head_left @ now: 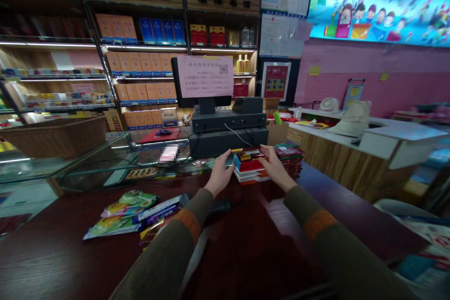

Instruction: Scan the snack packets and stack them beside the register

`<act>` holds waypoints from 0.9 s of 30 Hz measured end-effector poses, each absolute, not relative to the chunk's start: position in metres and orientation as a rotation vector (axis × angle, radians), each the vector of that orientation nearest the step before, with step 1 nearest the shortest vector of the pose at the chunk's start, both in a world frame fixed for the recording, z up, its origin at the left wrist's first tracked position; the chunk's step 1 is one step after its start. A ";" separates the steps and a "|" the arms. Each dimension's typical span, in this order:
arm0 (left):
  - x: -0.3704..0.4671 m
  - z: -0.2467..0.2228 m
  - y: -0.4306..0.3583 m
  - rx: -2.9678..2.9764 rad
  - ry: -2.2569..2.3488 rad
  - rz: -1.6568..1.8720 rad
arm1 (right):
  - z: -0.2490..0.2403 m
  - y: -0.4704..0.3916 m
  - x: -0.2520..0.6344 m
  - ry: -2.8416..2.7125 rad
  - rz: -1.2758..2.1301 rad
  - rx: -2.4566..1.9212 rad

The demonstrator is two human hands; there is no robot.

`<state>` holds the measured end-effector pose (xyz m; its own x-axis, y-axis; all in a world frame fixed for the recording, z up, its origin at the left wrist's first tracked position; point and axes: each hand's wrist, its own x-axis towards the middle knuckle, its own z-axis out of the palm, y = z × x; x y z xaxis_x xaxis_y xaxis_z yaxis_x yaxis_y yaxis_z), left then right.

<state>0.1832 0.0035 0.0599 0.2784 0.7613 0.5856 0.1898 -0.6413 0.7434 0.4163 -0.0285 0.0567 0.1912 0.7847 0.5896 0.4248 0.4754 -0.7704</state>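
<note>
A stack of flat snack packets [248, 176], red, white and orange at the front, lies on the dark counter in front of me. My left hand [221, 173] is at the stack's left end, fingers stretched out and thumb apart. My right hand [276, 168] reaches over the top packets, its fingers extended and touching them. A yellow-tipped packet edge shows between my hands. Beside my right hand stands another pile of dark red and green packets [290, 159]. Loose green snack bags [119, 225] lie to the left, near purple packets [163, 213] partly behind my left sleeve.
The dark wooden counter [239, 253] spreads before me. Behind the stacks stands a cash register [228, 124] with a paper-covered monitor [206, 77]. A glass display case [116, 150] and a wicker basket [59, 136] are left. A cable crosses the glass. A white-topped counter [393, 126] stands right.
</note>
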 end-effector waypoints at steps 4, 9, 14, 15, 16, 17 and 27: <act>0.197 0.051 0.011 2.019 0.854 1.403 | 0.051 -0.023 0.433 -1.477 0.318 -1.161; 0.205 0.043 0.014 2.037 0.882 1.399 | 0.043 -0.021 0.442 -1.517 0.254 -1.232; 0.209 0.039 0.011 2.067 0.917 1.341 | 0.035 -0.021 0.446 -1.523 0.100 -1.299; 0.210 0.039 0.010 2.080 0.917 1.325 | 0.033 -0.021 0.447 -1.514 0.089 -1.312; 0.211 0.039 0.008 2.095 0.915 1.309 | 0.032 -0.020 0.447 -1.506 0.084 -1.325; 0.212 0.039 0.007 2.110 0.914 1.294 | 0.030 -0.020 0.447 -1.498 0.080 -1.334; 0.219 0.035 0.000 2.128 1.092 1.248 | 0.021 -0.017 0.447 -1.478 -0.050 -1.349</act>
<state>0.2192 -0.0003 0.0352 0.2811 0.8060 0.5209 0.4090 -0.5916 0.6948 0.4469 -0.0174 0.0207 0.2264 0.6827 0.6947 0.7281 0.3552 -0.5863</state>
